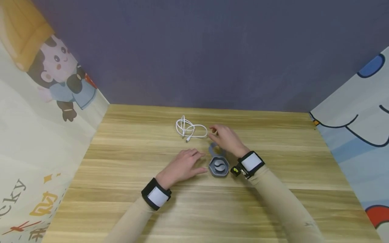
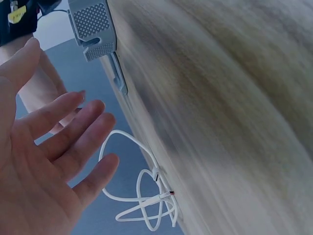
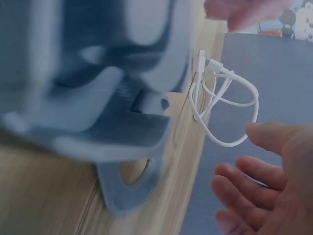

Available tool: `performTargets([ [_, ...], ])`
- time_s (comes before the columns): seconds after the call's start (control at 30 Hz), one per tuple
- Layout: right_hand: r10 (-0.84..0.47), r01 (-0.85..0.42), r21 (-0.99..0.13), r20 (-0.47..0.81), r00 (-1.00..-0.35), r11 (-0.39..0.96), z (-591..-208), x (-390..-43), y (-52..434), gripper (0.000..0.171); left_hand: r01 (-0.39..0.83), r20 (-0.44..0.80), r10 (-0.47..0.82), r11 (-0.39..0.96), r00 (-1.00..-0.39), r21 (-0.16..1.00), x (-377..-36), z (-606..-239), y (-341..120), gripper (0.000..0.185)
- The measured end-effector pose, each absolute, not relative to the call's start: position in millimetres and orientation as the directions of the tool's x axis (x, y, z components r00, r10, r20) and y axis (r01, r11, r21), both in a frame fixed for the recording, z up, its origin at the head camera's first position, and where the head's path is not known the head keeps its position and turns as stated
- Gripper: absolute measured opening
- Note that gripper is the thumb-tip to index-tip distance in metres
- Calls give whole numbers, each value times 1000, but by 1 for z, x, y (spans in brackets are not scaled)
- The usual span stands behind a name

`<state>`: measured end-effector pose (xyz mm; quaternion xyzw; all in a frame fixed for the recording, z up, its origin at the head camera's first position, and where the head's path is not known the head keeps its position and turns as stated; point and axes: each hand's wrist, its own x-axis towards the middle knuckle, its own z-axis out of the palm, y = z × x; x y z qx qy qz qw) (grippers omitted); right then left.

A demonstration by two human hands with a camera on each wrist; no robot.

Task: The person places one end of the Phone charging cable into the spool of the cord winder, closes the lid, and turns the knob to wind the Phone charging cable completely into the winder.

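Two hands hover over a wooden tabletop (image 1: 127, 189). The right hand (image 1: 226, 138), fingers loosely spread and empty, nears a white cable (image 1: 189, 130); the left hand (image 1: 182, 165), flat and empty, lies beside a grey holder (image 1: 218, 166).

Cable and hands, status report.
Both hands open, left hand and right hand holding nothing. White cable coiled beyond right fingertips. Grey cable winder between hands.

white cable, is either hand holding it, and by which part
Neither. The white cable lies loose on the table; the right hand hovers open beside it, and the left hand is open too.
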<state>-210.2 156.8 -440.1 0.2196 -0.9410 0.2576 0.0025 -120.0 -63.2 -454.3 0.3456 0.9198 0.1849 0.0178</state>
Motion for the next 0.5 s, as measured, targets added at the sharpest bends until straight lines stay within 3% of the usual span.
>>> performTargets([
  [0.27,-417,-364,-552,33,-908,750,-448,-227,148,39,625,105,634,699,-766,347,-119,-451,-62,60],
  [0.5,-403,-357,-593,58,-913,722,-453,-233,140,31,642,257,589,681,-766,352,-125,-451,-62,48],
])
